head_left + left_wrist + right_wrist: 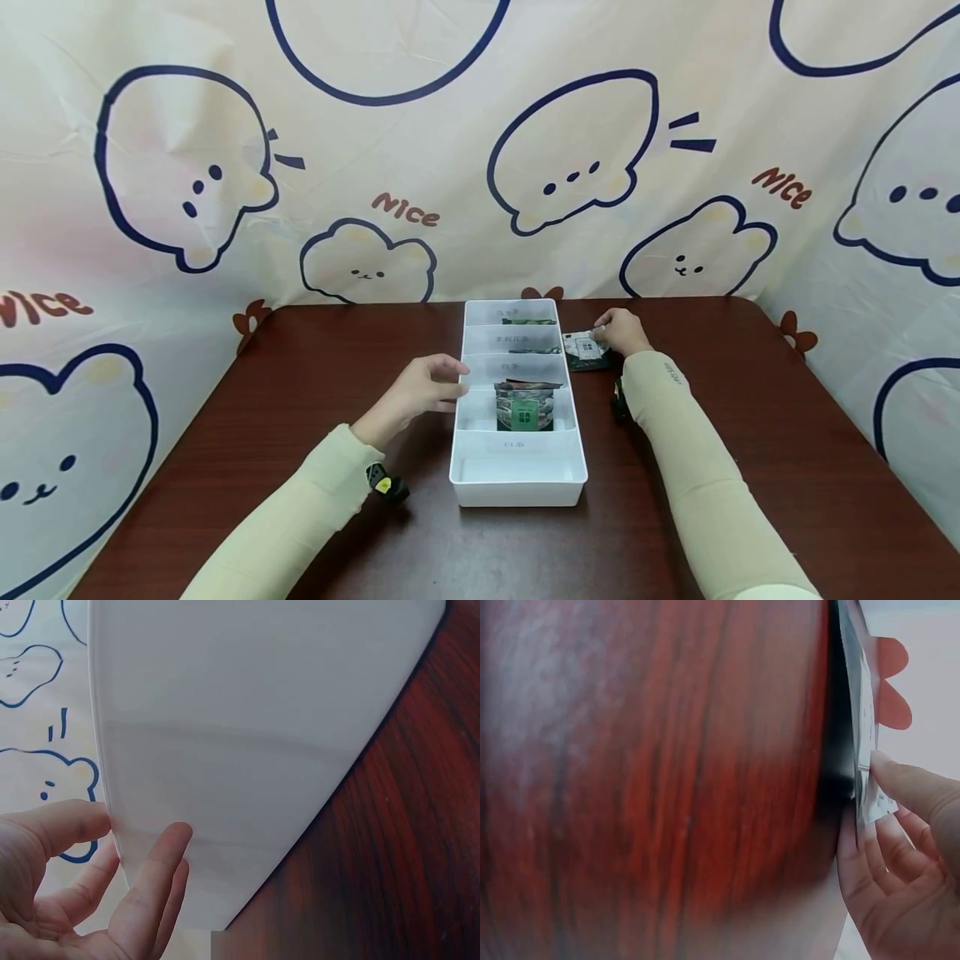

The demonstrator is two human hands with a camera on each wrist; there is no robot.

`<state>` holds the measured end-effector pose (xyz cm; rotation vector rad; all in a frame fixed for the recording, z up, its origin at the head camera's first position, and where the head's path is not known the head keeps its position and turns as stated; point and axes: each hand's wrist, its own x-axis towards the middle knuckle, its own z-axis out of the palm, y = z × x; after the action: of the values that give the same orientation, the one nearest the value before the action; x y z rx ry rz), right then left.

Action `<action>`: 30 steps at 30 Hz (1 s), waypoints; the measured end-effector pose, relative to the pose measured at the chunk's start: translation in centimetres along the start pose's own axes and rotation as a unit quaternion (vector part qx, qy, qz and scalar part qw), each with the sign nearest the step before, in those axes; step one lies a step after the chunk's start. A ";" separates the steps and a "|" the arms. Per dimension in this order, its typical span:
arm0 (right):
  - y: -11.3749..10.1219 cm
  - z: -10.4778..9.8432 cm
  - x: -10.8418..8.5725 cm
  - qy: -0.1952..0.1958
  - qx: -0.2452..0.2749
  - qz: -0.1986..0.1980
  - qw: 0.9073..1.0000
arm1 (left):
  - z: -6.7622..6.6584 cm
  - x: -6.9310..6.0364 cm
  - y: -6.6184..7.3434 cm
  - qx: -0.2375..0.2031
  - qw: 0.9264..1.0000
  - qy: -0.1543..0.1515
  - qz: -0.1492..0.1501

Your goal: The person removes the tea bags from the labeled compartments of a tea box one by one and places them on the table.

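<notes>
The right hand (621, 331) pinches a tea packet (587, 354) between thumb and fingers, to the right of a long white box (517, 494) and near its far end. The packet is thin and roughly square, dark green at its near edge and pale across its upper part. The right wrist view shows it almost edge-on, so its print is hard to make out; whether it touches the desk (360, 342) I cannot tell.

The left hand (416, 390) is spread loosely, thumb and fingers parted, with fingertips at the box's left wall and rim; how firmly they press is unclear.

The box looks like smooth plastic, with rounded corners and cross walls dividing it into compartments. Small dark labels (513, 445) mark the walls, too faint to read surely. In the second compartment from the near end stand several glossy, crinkled packets (525, 408) with a green panel, their bottoms cut off by the wall before them. Only the top strips of more packets (535, 351) show in the two farthest compartments.

The desk is dark reddish-brown with a streaked wood grain. Behind it hangs a creased pale cloth (450, 150) with blue-outlined cartoon animals, several cut off. Pale sleeves (697, 467) cover both arms, running out at the near edge.
</notes>
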<state>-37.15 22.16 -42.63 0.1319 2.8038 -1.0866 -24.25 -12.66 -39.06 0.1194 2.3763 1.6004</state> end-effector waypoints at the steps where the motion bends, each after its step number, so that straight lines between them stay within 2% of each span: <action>1: 0.0 0.1 0.0 0.002 -0.002 0.003 1.000 | 0.0 0.0 0.0 0.000 1.000 0.000 0.000; 8: -0.4 0.4 -0.2 0.005 -0.022 0.016 1.000 | 0.0 0.0 0.1 0.000 1.000 0.002 -0.001; 13: -0.3 0.4 0.0 -0.001 -0.013 0.030 0.999 | 0.0 0.0 0.0 0.000 1.000 0.001 -0.001; 24: 0.1 0.2 -0.1 0.008 -0.023 0.005 1.000 | 0.0 -0.1 0.2 0.003 1.000 0.001 0.000; 30: 0.2 0.3 0.2 0.006 -0.011 0.017 1.000 | 0.1 0.0 0.2 0.004 1.000 0.004 -0.005</action>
<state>-37.33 22.16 -43.01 0.1842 2.8129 -1.0506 -24.21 -12.51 -38.94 0.1012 2.3867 1.5892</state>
